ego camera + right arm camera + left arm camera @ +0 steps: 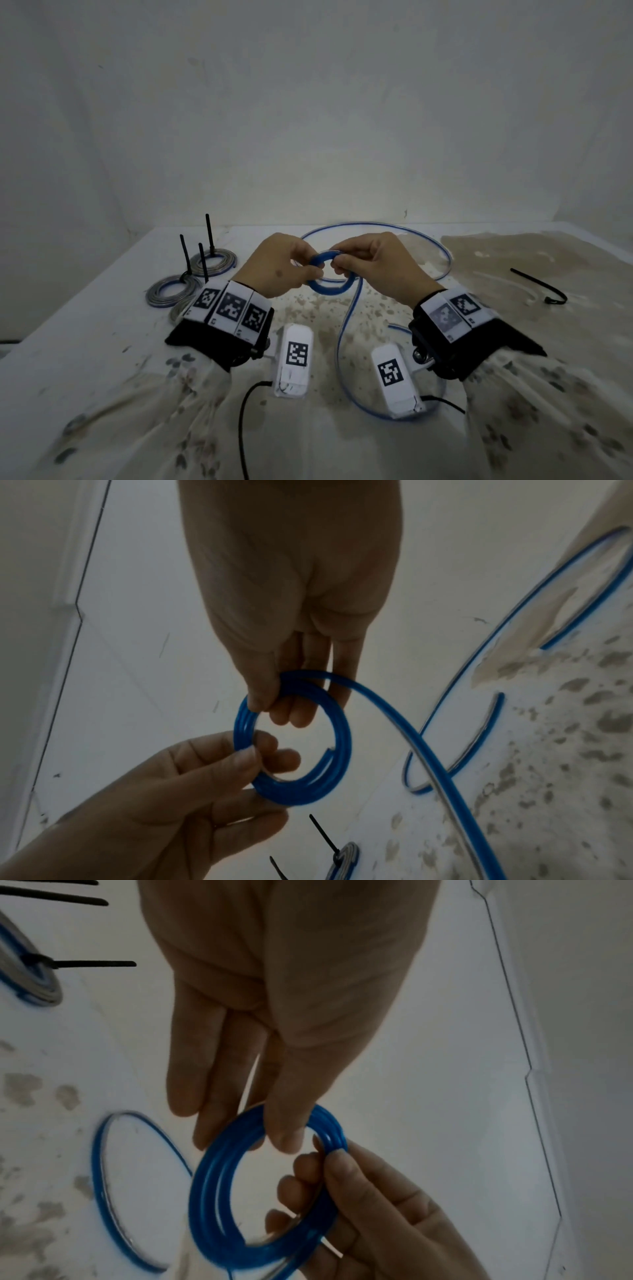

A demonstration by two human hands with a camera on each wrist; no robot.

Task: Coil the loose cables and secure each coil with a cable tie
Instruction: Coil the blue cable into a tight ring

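Both hands hold a small blue cable coil [330, 290] of several turns above the table. My left hand [313, 274] pinches its left side between thumb and fingers; the left wrist view shows that pinch on the coil [209, 1191]. My right hand [337, 265] pinches the coil's top right; the right wrist view shows thumb and fingers round the coil [342, 745]. The cable's loose tail [346, 329] runs from the coil down towards me, and another stretch loops along the table's back [411, 236]. A loose black cable tie [544, 287] lies at the right.
Three grey-and-blue coils [214, 262] [173, 293] [181, 308] lie at the left of the stained white table [102, 342], with black tie tails standing upright from them. A pale wall rises just behind the table's back edge.
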